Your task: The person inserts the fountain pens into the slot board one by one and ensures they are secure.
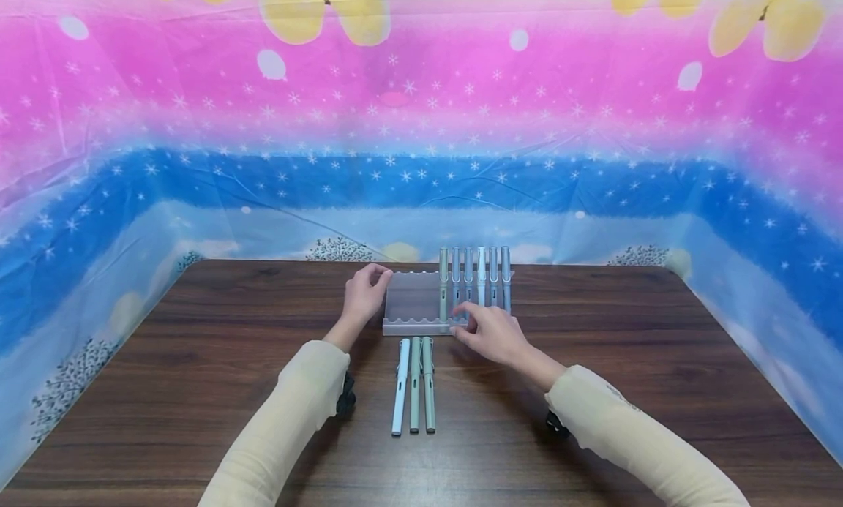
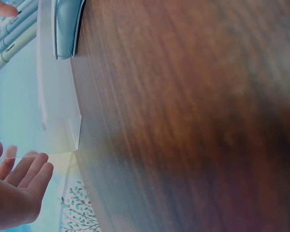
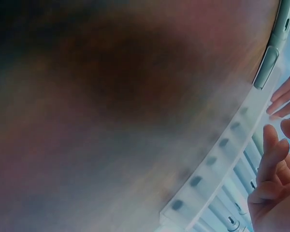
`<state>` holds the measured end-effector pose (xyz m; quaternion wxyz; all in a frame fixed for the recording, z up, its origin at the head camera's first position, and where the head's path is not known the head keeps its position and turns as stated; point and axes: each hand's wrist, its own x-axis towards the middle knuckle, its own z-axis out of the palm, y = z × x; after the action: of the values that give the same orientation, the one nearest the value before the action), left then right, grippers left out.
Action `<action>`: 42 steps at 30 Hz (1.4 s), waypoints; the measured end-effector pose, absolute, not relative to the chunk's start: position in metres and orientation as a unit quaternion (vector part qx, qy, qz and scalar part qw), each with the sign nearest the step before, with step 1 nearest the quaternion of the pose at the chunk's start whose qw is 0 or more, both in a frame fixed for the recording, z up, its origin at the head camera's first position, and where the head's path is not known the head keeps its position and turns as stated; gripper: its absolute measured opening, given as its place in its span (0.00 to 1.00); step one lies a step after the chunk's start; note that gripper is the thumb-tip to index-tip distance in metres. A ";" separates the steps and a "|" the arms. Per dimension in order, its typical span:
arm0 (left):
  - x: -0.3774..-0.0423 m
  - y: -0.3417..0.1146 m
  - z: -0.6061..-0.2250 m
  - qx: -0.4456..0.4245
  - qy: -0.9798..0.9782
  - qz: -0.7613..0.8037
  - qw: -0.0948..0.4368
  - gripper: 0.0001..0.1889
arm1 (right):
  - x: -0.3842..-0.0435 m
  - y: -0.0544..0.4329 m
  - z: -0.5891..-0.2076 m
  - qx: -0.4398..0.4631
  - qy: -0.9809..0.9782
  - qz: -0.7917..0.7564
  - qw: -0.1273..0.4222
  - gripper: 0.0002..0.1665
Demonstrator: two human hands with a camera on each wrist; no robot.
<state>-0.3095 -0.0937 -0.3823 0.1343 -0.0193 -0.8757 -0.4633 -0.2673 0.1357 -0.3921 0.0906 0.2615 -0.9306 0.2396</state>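
Observation:
A clear plastic pen rack (image 1: 411,298) with scalloped edges stands tilted back on the table. Its right part holds several capped pens: a green pen (image 1: 444,291) leftmost, grey-blue ones, and a paler pen (image 1: 481,273) among them. My left hand (image 1: 364,295) pinches the rack's upper left edge; the left wrist view shows fingers (image 2: 36,176) behind the see-through panel. My right hand (image 1: 494,335) is at the front lip, near the lower ends of the racked pens, thumb and index finger apart with nothing between them. In the right wrist view its fingers (image 3: 273,162) are loosely bent.
In front of the rack lie three capped pens side by side: a pale blue-white pen (image 1: 399,390) and two green pens (image 1: 416,390), clips toward the rack. The brown wooden table (image 1: 263,302) ends at a patterned cloth backdrop (image 1: 421,185).

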 end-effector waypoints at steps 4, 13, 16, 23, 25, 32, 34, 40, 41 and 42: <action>-0.309 -0.094 -0.381 -0.024 -0.876 -0.461 0.138 0.14 | -0.264 0.135 -0.392 0.261 -0.933 0.240 0.056 0.16; -0.310 -0.093 -0.381 -0.024 -0.878 -0.456 0.144 0.14 | -0.260 0.136 -0.394 0.281 -0.920 0.271 -0.027 0.16; -0.310 -0.093 -0.381 -0.024 -0.877 -0.459 0.143 0.13 | -0.259 0.133 -0.394 0.280 -0.913 0.289 -0.063 0.17; -0.311 -0.094 -0.381 -0.024 -0.876 -0.462 0.137 0.14 | -0.255 0.121 -0.394 0.268 -0.913 0.294 -0.087 0.20; -0.310 -0.094 -0.381 -0.023 -0.875 -0.465 0.133 0.14 | -0.254 0.117 -0.394 0.264 -0.920 0.279 -0.077 0.21; -0.310 -0.094 -0.382 -0.020 -0.876 -0.465 0.129 0.15 | -0.253 0.109 -0.396 0.253 -0.945 0.205 -0.032 0.25; -0.310 -0.094 -0.382 -0.020 -0.876 -0.465 0.129 0.15 | -0.253 0.107 -0.396 0.253 -0.947 0.196 -0.028 0.25; -0.309 -0.093 -0.382 -0.021 -0.875 -0.466 0.129 0.14 | -0.251 0.106 -0.394 0.244 -0.946 0.206 -0.052 0.26; -0.309 -0.093 -0.382 -0.022 -0.875 -0.466 0.129 0.14 | -0.251 0.107 -0.394 0.241 -0.945 0.212 -0.059 0.26; -0.309 -0.093 -0.382 -0.022 -0.875 -0.466 0.128 0.14 | -0.251 0.108 -0.394 0.238 -0.944 0.219 -0.067 0.26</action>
<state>-0.3088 -0.0930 -0.3816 0.1281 -0.0219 -0.8754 -0.4656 -0.2514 0.1081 -0.3942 -0.0670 0.2382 -0.9437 0.2194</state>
